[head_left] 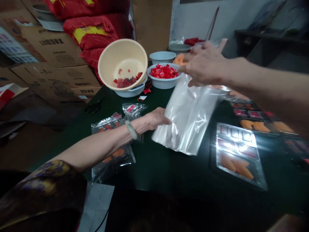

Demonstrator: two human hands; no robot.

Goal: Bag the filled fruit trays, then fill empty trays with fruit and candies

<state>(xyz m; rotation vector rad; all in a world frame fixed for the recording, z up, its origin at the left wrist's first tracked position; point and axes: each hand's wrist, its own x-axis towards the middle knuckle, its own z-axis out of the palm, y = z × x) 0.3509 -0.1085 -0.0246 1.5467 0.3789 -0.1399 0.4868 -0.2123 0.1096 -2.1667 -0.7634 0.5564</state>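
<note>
My left hand [158, 119], with a pale green bangle at the wrist, pinches the left edge of a clear plastic bag [183, 119]. The bag looks flat and shiny and is held at a slant above the dark green table. My right hand [204, 64] is at the bag's top edge, thumb over the film, its fingers blurred by motion. To the right lies a clear compartment tray [238, 154] with orange pieces and red packets in it. Left of the bag, partly behind my left forearm, are filled clear bags [118, 153] with orange and red contents.
A cream basin [123, 45] with red pieces leans at the back, beside a pale blue bowl [164, 84] of red packets. More filled trays [256, 125] lie at the right. Black scissors [93, 107] rest near the left edge. Cardboard boxes [53, 48] and red sacks [96, 30] are stacked behind.
</note>
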